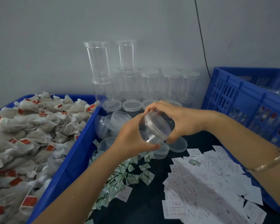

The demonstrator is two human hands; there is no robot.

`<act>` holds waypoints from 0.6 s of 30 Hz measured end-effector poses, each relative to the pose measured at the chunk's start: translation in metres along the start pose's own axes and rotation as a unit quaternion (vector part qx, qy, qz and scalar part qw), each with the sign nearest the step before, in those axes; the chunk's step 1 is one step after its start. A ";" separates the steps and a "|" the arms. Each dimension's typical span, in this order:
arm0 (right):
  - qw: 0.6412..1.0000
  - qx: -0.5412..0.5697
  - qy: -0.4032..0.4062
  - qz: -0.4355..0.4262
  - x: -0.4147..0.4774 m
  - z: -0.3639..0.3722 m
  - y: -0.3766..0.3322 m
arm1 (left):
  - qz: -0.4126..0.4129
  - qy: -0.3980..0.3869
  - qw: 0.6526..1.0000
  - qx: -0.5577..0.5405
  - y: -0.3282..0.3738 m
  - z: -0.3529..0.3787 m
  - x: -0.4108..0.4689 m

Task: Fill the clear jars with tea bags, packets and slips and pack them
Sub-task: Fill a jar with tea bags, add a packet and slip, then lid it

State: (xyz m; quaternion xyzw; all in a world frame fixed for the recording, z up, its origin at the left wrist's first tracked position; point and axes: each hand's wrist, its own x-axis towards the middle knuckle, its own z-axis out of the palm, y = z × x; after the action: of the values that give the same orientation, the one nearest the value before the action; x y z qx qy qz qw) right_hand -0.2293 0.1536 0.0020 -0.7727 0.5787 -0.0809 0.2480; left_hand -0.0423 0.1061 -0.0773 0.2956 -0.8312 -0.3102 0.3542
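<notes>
Jar (154, 132) in L hand (132, 138), R hand (179, 120)

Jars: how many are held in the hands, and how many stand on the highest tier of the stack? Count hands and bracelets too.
Held jar: 1
Top-tier jars: 2
Hands, left hand and right hand: 2
Bracelet: 1
Total: 6

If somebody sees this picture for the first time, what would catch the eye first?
First, the clear jar, gripped at the centre by the left hand and the right hand. Next, the heap of tea bags filling the blue bin at the left, and the empty jars stacked against the wall behind.
</notes>
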 end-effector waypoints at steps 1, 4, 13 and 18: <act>1.000 -0.015 -0.021 -0.008 0.001 0.003 -0.001 | 0.003 0.002 1.000 0.006 -0.001 -0.001 -0.003; 0.997 -0.027 -0.046 0.051 0.008 0.011 -0.008 | 0.020 0.014 0.998 0.051 -0.003 -0.001 -0.005; 0.997 -0.013 -0.057 0.045 0.004 0.008 -0.009 | 0.016 0.012 0.997 0.081 -0.013 -0.001 -0.010; 0.990 0.012 -0.037 0.136 0.011 0.014 -0.007 | 0.027 0.008 0.996 0.089 -0.015 0.001 -0.011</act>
State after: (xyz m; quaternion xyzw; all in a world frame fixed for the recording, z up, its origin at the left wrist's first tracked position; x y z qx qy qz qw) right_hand -0.2143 0.1486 -0.0088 -0.6862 0.6678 -0.0251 0.2872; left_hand -0.0330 0.1046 -0.0936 0.3060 -0.8604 -0.2233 0.3410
